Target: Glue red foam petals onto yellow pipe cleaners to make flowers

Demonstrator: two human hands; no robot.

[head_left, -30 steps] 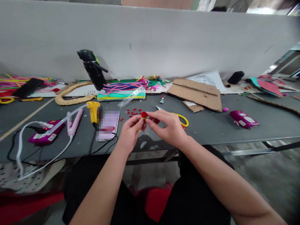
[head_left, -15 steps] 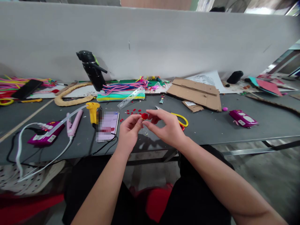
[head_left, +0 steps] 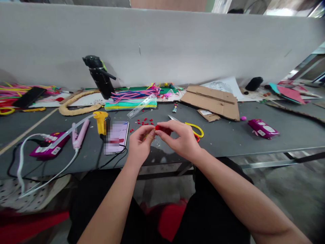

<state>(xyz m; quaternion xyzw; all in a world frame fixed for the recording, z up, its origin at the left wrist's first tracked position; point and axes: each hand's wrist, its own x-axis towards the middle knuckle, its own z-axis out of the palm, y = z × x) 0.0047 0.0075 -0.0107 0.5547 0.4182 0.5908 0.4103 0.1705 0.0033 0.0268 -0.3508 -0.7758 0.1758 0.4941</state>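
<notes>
Pinching small red piece (head_left: 157, 127) near frame centre, left hand (head_left: 139, 144) and right hand (head_left: 179, 137) both gripping it, red bits (head_left: 145, 119) on grey table (head_left: 228, 137) just upper left.

Over the tabletop (head_left: 223, 135), near its front edge, I see the right hand (head_left: 179, 135) has brought its fingers in over the small red piece (head_left: 157, 128), whose round top showed plainly a second ago and is now mostly covered. Its thumb has moved closer to the left hand's (head_left: 140, 142) thumb, narrowing the gap.
</notes>
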